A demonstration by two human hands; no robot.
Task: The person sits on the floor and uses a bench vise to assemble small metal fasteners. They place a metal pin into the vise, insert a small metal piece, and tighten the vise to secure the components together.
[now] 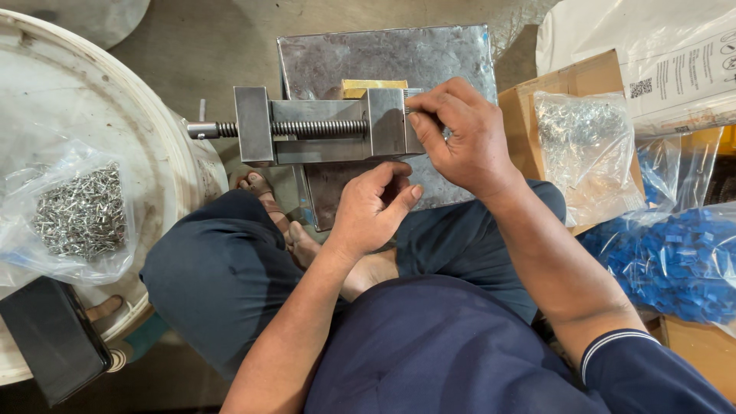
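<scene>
My left hand (pixel 376 205) sits nearest me, fingers curled loosely and closed on nothing, resting just under the small steel vise (pixel 330 126). Beyond it, my right hand (pixel 460 134) has fingertips pressed together at the jaw end of the vise, pinching something too small to identify. The vise lies on a worn steel plate (pixel 383 57), screw pointing left. Judgement: the left hand should steady the vise body while the right seats the piece squarely.
</scene>
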